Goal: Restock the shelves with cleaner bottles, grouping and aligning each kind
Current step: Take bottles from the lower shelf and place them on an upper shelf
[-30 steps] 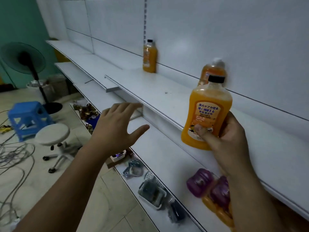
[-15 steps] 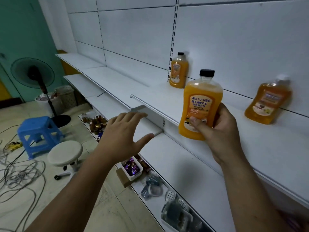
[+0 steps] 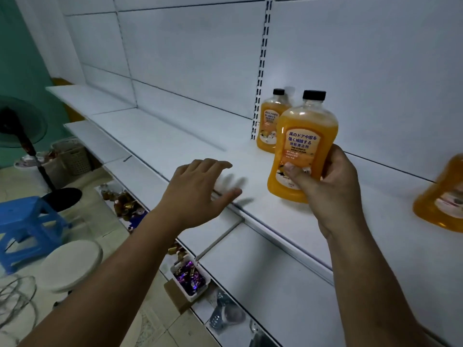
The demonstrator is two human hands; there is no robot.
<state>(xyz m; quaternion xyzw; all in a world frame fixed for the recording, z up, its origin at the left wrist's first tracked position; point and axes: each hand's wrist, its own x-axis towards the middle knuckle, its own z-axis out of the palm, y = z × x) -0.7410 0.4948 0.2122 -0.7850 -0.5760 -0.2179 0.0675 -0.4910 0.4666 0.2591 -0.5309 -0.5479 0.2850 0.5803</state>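
Back panel (image 3: 188,58): white, divided by a slotted upright (image 3: 261,71); the whole wall behind the shelves is covered by it.
Top shelf (image 3: 190,136): white; all three orange bottles are seen on or over it.
Lower shelf (image 3: 288,284): white, set beneath and further forward.
Fan (image 3: 20,126): dark, stood on the floor at far left.
Blue stool (image 3: 22,224): placed on the floor, with a white round stool (image 3: 72,261) just beside it.
Edge bottle (image 3: 443,201): orange, blurred and cut off by the right border, well apart from the other two.
Held bottle (image 3: 304,136): orange cleaner with a black cap and a Japanese label, kept nearly upright over the front part of the top shelf. Whether its base is rested on the shelf cannot be told.
Rear bottle (image 3: 269,126): the same kind, stood upright at the foot of the slotted upright, just behind the held bottle and partly covered by it.
Right hand (image 3: 333,191): wrapped round the lower half of the held bottle, the thumb laid across the label.
Left hand (image 3: 198,191): spread flat, palm down, above the top shelf's front edge; nothing is held, and a shadow is cast below it.
White tray (image 3: 191,279): filled with purple-wrapped items, set low down below the shelves.
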